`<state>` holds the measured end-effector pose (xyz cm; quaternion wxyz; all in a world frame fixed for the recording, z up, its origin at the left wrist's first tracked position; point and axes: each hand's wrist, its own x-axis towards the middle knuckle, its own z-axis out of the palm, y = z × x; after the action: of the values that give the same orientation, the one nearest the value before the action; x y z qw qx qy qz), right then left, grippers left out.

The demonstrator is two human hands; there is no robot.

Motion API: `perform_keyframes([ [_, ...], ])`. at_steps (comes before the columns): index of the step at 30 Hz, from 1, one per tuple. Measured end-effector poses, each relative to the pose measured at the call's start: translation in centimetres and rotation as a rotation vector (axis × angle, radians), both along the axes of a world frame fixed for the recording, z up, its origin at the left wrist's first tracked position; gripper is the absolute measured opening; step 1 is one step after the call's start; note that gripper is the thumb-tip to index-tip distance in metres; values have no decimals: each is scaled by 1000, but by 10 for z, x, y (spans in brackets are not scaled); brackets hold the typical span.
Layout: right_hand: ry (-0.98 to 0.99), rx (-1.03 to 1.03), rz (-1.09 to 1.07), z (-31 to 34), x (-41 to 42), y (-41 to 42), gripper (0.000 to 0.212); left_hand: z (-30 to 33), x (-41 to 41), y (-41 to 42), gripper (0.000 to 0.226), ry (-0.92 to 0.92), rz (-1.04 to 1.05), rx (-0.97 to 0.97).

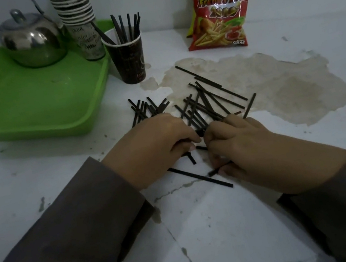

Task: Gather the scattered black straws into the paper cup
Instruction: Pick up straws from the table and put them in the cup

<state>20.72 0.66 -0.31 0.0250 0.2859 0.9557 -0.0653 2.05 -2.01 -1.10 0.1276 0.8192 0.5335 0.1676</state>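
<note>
Several black straws lie scattered on the white table in the middle of the head view. A dark brown paper cup stands upright behind them, with several straws standing in it. My left hand lies palm down over the left part of the pile, fingers curled on a bunch of straws. My right hand rests beside it, its fingers pinching straws near the table. One long straw lies loose below both hands.
A green tray at the left holds a steel teapot and a stack of paper cups. A red snack bag leans on the back wall. A brown worn patch covers the table at the right.
</note>
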Motion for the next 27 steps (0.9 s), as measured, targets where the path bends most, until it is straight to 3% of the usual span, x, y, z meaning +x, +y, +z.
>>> perform_keyframes([
  [6,-25,23,47,-3,-5,2,21,2,0,-1,17,-22,-13,41],
  [11,434,-330,-73,21,11,17,3,8,-1,-2,16,-111,16,34],
  [14,783,-645,-172,30,23,26,8,9,2,-6,23,-175,-34,-96],
  [16,939,-711,-235,30,28,32,9,5,9,-8,28,-142,-93,-209],
  [22,1064,-864,-362,24,30,38,26,-4,24,-7,18,-84,-114,-220],
  [27,1145,-911,-451,19,30,40,14,-6,27,-7,11,-21,-138,-127],
])
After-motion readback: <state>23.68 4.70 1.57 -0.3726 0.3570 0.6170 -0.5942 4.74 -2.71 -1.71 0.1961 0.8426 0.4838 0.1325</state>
